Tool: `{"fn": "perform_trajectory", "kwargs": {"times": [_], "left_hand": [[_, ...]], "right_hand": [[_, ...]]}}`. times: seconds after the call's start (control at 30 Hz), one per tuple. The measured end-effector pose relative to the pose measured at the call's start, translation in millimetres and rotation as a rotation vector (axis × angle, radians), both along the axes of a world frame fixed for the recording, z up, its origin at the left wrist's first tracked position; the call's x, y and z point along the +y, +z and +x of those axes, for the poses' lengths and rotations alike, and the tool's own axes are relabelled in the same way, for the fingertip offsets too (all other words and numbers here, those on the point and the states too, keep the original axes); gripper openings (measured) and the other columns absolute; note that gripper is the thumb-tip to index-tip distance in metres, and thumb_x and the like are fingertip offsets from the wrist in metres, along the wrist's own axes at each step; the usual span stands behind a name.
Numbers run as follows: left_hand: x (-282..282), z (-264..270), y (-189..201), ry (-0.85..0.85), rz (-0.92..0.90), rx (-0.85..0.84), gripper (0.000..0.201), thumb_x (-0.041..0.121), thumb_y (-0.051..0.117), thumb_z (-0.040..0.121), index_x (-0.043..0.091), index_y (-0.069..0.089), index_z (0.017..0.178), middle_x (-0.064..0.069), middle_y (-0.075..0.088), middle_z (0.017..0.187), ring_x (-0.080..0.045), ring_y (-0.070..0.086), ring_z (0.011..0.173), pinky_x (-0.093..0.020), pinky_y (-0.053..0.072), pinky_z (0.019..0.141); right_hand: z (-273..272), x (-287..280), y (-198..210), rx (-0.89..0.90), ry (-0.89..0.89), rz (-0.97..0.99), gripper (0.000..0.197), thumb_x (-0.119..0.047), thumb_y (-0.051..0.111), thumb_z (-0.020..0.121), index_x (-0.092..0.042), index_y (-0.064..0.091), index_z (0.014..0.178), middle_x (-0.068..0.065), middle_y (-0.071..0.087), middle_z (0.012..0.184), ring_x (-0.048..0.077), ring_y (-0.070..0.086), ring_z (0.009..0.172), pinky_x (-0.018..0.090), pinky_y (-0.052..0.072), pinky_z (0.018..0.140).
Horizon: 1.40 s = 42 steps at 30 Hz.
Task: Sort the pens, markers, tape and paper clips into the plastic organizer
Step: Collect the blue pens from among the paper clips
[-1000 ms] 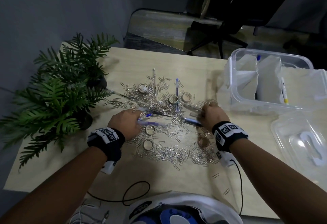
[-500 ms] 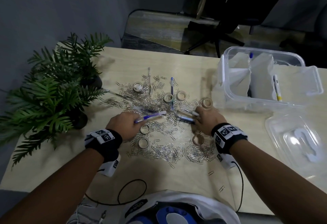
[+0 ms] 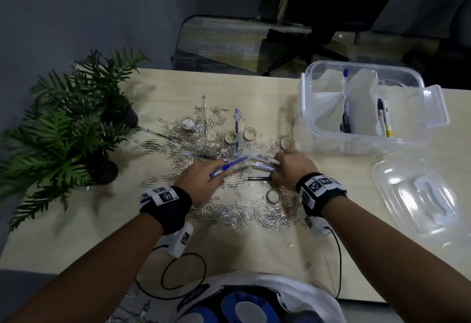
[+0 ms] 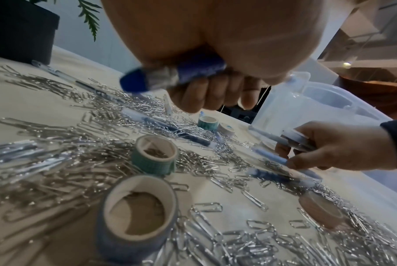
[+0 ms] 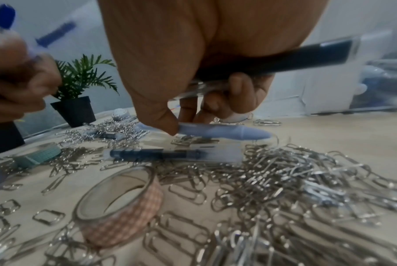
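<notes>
My left hand (image 3: 204, 180) grips blue pens (image 3: 234, 163) (image 4: 174, 76) above a spread of paper clips (image 3: 229, 210). My right hand (image 3: 288, 167) holds a bundle of pens (image 3: 265, 164) (image 5: 306, 55), and its thumb and fingers pinch another pale pen (image 5: 224, 132) lying on the table. A dark pen (image 3: 256, 178) (image 5: 158, 154) lies between the hands. Several tape rolls (image 3: 273, 196) (image 4: 138, 207) (image 5: 122, 203) sit among the clips. The clear plastic organizer (image 3: 356, 141) stands at the right with pens (image 3: 384, 118) inside.
Two potted ferns (image 3: 71, 129) in black pots stand at the left of the wooden table (image 3: 102, 233). The organizer's clear lid (image 3: 423, 195) lies at the right front. More pens (image 3: 236, 129) lie at the back of the pile. A black cable (image 3: 183, 274) loops near the table's front edge.
Both hands have drawn closer together over the pile. My left hand has lifted its blue pens toward the right, and my right hand has reached down onto another pen.
</notes>
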State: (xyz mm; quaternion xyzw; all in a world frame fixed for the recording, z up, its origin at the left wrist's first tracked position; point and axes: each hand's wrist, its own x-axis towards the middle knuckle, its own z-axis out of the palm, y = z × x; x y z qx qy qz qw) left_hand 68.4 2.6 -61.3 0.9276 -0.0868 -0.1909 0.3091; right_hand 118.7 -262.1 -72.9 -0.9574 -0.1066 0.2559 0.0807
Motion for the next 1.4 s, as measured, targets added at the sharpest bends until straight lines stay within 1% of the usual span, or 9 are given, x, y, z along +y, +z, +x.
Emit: {"fn": "perform_trajectory", "kwargs": {"times": [0.23,0.33,0.53,0.73,0.9,1.0,1.17,1.33,1.4], "left_hand": [[-24,2,-7,-0.082,0.087,0.112,0.049,0.034,0.047,0.101,0.038,0.033,0.148,-0.002,0.063,0.111,-0.023,0.06,0.092,-0.037,0.051,0.08],[-38,2,-9,-0.041,0.078,0.139,0.031,0.034,0.048,0.1,0.027,0.045,0.13,-0.005,0.064,0.114,-0.025,0.06,0.093,-0.04,0.051,0.081],[-60,6,-6,0.069,0.164,0.048,0.025,0.044,0.04,0.101,0.024,0.046,0.087,0.004,0.05,0.067,-0.02,0.049,0.06,-0.031,0.031,0.052],[-74,10,-6,0.091,0.285,0.101,0.021,0.034,0.04,0.104,0.019,0.054,0.109,0.002,0.05,0.07,-0.018,0.048,0.06,-0.031,0.033,0.055],[-83,11,-11,0.2,0.1,0.146,0.015,0.031,0.041,0.103,0.017,0.042,0.108,-0.009,0.063,0.085,-0.026,0.057,0.07,-0.035,0.044,0.06],[-88,12,-7,0.306,0.019,0.122,0.015,0.032,0.044,0.102,0.018,0.038,0.102,-0.008,0.06,0.082,-0.025,0.056,0.069,-0.029,0.033,0.052],[-93,19,-9,0.532,-0.119,0.159,0.033,0.044,0.053,0.096,0.011,0.056,0.1,-0.005,0.066,0.085,-0.025,0.062,0.079,-0.032,0.044,0.066],[-110,18,5,0.566,-0.478,0.229,0.023,0.032,0.06,0.096,0.011,0.069,0.099,0.003,0.074,0.089,-0.001,0.069,0.083,-0.019,0.05,0.074],[-118,20,12,0.552,-0.529,0.187,0.022,0.029,0.061,0.095,0.011,0.071,0.103,0.002,0.074,0.096,-0.006,0.068,0.091,-0.024,0.049,0.079]], "right_hand": [[-5,-30,6,0.009,-0.123,0.085,0.039,-0.048,0.062,0.074,-0.026,0.052,0.104,0.002,0.063,0.093,0.024,0.061,0.079,0.033,0.054,0.073],[-7,-45,6,0.023,-0.117,0.1,0.028,-0.04,0.057,0.079,-0.024,0.051,0.102,0.005,0.065,0.095,0.029,0.063,0.084,0.037,0.055,0.074],[-9,-57,7,0.071,-0.031,0.099,0.024,-0.032,0.059,0.085,-0.023,0.055,0.106,0.005,0.068,0.088,0.028,0.065,0.08,0.036,0.055,0.071],[-12,-48,-1,0.065,0.066,0.094,0.007,-0.028,0.06,0.087,-0.025,0.057,0.093,-0.001,0.063,0.086,0.021,0.062,0.077,0.035,0.056,0.069],[-12,-50,-5,0.019,0.058,0.093,0.016,-0.026,0.063,0.083,-0.02,0.061,0.097,0.002,0.057,0.097,0.023,0.06,0.082,0.037,0.056,0.072],[-11,-56,-3,0.01,0.008,0.147,0.022,-0.029,0.062,0.082,-0.019,0.063,0.101,0.0,0.051,0.099,0.021,0.056,0.082,0.031,0.049,0.071],[-11,-66,6,0.043,-0.136,0.348,0.011,-0.027,0.069,0.076,-0.021,0.061,0.079,-0.002,0.058,0.082,0.02,0.057,0.071,0.026,0.042,0.06],[-14,-61,15,0.013,-0.146,0.533,0.019,-0.024,0.066,0.086,-0.009,0.063,0.097,0.004,0.062,0.085,0.02,0.055,0.07,0.028,0.037,0.059],[-14,-58,20,0.016,-0.111,0.573,0.025,-0.029,0.066,0.087,-0.011,0.062,0.104,0.008,0.065,0.089,0.021,0.058,0.071,0.032,0.046,0.062]]}}
